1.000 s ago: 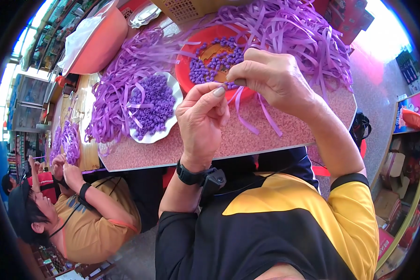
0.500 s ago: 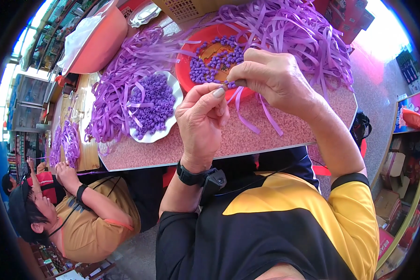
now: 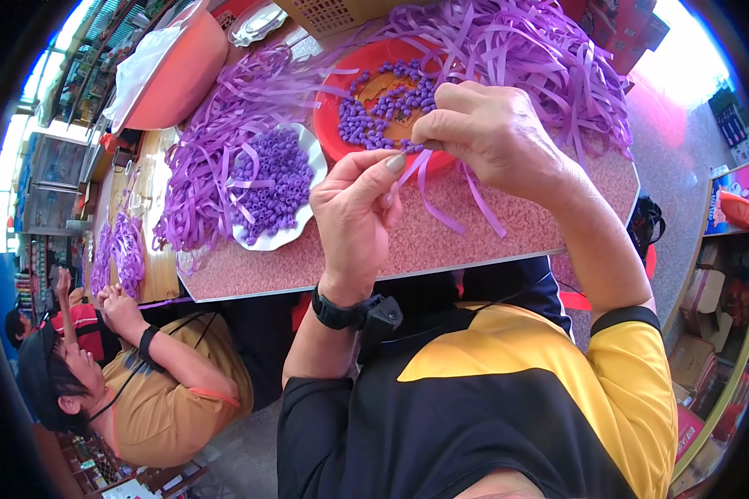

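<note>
My left hand (image 3: 356,204) is closed, thumb and forefinger pinched on a purple ribbon (image 3: 435,208) just over the front rim of a red basin (image 3: 329,125). Close beside it, my right hand (image 3: 495,137) is closed in a pinch on the same ribbon. A small dark purple bit shows at the right fingertips; its kind is too small to tell. Loose ribbon tails hang below my right hand. Inside the basin are many purple beads (image 3: 374,123). A white scalloped dish (image 3: 308,158) to the left holds a heap of purple beads (image 3: 275,179).
Piles of purple ribbon (image 3: 524,41) lie behind the basin and left of the dish on the pink speckled table (image 3: 491,229). A pink tub (image 3: 175,79) and a tan basket (image 3: 324,17) stand at the back. A co-worker (image 3: 171,374) sits to the left.
My two hands have shifted slightly, with the left fingertips a little lower and farther from the right ones. Both stay pinched. Another person's hand at far left has risen.
</note>
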The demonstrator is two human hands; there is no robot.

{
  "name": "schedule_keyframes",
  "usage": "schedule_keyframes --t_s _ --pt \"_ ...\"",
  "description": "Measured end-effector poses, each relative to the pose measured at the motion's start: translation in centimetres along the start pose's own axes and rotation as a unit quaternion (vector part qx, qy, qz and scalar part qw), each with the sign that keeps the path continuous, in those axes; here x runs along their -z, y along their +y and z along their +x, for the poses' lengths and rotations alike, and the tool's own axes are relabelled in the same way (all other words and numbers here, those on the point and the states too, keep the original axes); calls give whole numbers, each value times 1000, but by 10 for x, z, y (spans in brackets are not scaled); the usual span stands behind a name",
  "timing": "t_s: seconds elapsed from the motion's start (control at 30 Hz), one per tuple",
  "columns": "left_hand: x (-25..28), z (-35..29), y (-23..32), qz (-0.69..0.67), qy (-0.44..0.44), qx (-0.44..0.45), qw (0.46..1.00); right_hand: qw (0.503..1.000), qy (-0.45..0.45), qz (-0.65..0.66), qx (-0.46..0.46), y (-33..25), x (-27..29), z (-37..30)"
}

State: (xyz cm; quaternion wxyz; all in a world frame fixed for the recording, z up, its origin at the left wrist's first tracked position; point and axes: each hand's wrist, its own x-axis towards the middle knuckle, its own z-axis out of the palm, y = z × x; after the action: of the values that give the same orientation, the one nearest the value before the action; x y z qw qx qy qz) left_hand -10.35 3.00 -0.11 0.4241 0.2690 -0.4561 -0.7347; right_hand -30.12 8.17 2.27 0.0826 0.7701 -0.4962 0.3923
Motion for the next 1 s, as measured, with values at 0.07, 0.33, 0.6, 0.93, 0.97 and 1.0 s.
schedule_keyframes --t_s 0.07,0.33,0.6,0.93,0.97,1.0 --pt "3 3 1 57 11 -7 998 1000 -4 11 6 0 -1 1" --pt "7 4 2 24 43 -19 999 999 2 -43 6 10 -2 0" --pt "0 -3 2 13 32 -7 999 1000 -7 -4 -4 -6 -4 0" --pt "-1 0 0 104 -9 -69 992 1000 -15 3 -6 -11 3 1" --pt "1 1 0 103 -9 -80 991 1000 -15 3 -7 -10 5 1" --pt "1 1 1 103 -9 -80 991 999 8 30 -15 -7 8 1"
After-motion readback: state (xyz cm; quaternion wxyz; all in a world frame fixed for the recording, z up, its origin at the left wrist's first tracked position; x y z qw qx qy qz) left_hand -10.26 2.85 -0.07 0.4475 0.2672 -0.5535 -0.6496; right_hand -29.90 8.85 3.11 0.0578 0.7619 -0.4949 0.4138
